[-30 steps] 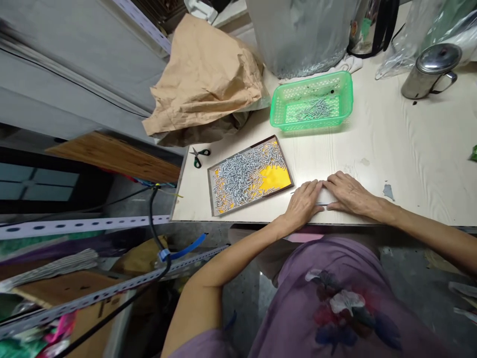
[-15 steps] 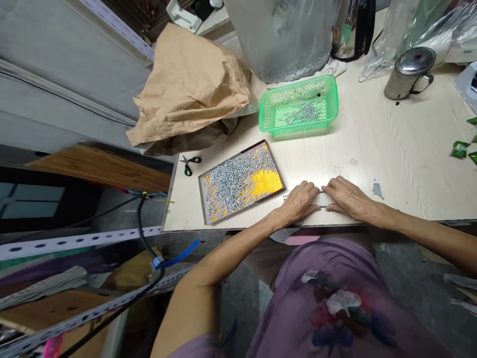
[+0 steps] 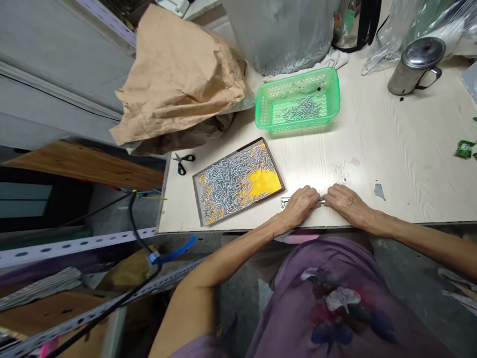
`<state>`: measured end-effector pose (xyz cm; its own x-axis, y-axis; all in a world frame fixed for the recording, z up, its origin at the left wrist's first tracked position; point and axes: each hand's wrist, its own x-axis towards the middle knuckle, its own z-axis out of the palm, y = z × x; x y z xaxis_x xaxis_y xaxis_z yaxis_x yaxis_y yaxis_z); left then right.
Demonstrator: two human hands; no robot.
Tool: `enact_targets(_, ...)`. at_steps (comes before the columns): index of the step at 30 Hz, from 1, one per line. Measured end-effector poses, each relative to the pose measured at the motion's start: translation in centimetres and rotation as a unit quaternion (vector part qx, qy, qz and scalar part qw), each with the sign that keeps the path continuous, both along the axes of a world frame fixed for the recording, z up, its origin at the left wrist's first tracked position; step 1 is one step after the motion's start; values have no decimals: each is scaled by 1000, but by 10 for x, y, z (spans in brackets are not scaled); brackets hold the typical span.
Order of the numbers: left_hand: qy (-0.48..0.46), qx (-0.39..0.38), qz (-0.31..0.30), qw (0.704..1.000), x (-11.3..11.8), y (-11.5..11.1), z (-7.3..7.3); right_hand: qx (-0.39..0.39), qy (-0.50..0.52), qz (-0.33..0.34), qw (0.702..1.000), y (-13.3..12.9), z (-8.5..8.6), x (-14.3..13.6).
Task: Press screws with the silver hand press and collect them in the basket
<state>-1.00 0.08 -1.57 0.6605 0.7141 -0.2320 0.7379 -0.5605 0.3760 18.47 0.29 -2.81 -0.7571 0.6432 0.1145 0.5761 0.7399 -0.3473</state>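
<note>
A narrow silvery metal strip [image 3: 284, 202] lies along the near part of the table, its slotted left end sticking out past my left hand. My left hand [image 3: 302, 203] is closed over it from above, fingers bent. On its right end my right hand [image 3: 343, 205] is closed as well, with the fingertips bunched together. Only a short bit of the strip shows between the hands; the rest is covered. Left of my left hand stands a shallow tray [image 3: 198, 199] with a yellow bottom, holding many small silvery screw-like pieces [image 3: 227, 181].
Behind the tray is a green plastic basket [image 3: 298, 125] with more such pieces. Scissors [image 3: 182, 163] lie near the left table edge, below crumpled brown paper [image 3: 179, 74]. A lidded metal mug [image 3: 408, 77] and a green wrapped packet [image 3: 465, 149] are at the right.
The strip has turned from showing a wide flat face between my hands to a narrow edge. My fingers have closed in more around it. The view has shifted slightly.
</note>
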Motion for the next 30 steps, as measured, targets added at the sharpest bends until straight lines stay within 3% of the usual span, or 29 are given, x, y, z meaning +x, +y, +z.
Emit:
enact_targets(5, 8, 37, 33, 999, -1, -7, -4, -25, 16, -13, 999, 7, 3, 7)
enact_targets(9, -40, 100, 90, 990, 1, -31, -17, -62, 25, 30, 997, 29, 10, 18)
enact_targets(16, -125, 102, 72, 984, 23, -78, -41, -14, -1, -3, 1000, 59, 4, 6)
enact_targets(21, -137, 88, 70, 984, 25, -79, -40, 11, -41, 1, 999, 85, 2, -9)
enact_targets(25, -147, 106, 74, 981, 25, -79, -39, 28, -79, -7, 996, 78, 19, -27)
enact_targets(27, -144, 112, 70, 981, 29, -80, -41, 29, -88, 47, 995, 63, 30, -45)
enact_targets(30, -131, 95, 81, 983, 33, -81, -48, 16, -101, 202, 974, 39, 39, -78)
